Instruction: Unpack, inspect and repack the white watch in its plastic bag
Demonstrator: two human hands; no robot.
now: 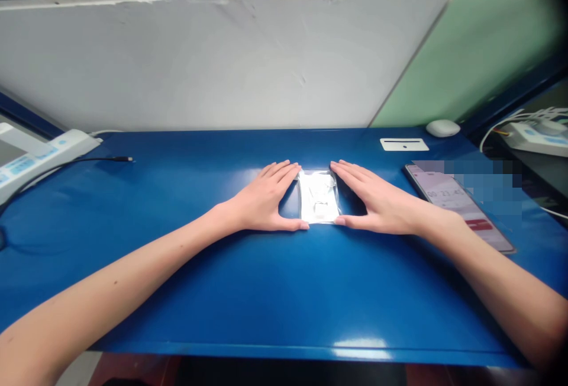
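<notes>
A small, shiny plastic packet with something white in it lies flat on the blue table; glare hides exactly what the contents are. To its left, my left hand rests with fingers stretched out and the thumb apart, the tips at the packet's left corners. My right hand mirrors it on the other side, open, thumb and fingertips at the right corners. Neither hand is wrapped round the packet.
Beyond my right wrist lies a phone showing a timer. Behind it are a white slotted card and a white rounded object. At left, a black cable runs by a power strip. A white panel stands along the back.
</notes>
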